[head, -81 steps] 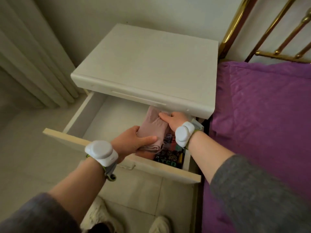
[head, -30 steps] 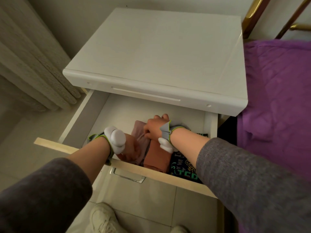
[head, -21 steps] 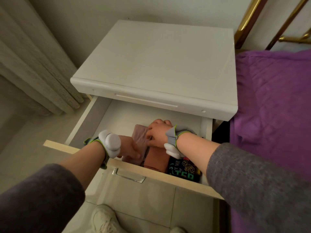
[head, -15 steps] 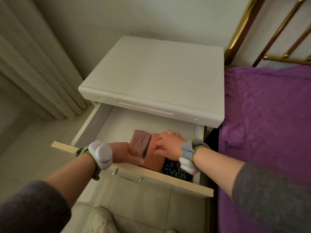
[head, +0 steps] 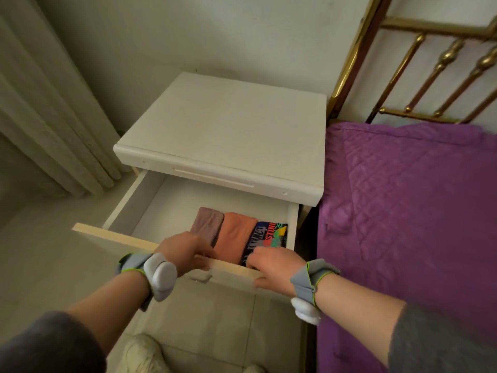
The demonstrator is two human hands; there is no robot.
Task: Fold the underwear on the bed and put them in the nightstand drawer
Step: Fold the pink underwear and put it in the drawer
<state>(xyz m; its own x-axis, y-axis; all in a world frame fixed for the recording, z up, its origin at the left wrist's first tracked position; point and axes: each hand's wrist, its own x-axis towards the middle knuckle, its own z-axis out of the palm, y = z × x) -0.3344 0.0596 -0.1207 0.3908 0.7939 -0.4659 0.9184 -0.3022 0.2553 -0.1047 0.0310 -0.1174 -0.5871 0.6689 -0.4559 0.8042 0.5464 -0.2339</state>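
Hands on smooth drawer front

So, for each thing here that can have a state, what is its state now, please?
White nightstand drawer: pulled open.
Mauve folded underwear: folded, in the drawer, leftmost of three.
Orange folded underwear: folded, in the middle.
Black printed underwear: folded, by the drawer's right wall.
Left hand: on the drawer's front edge.
Right hand: gripping the front edge.
Purple quilted bedspread: no underwear visible on it.

Three folded underwear side by side, open drawer
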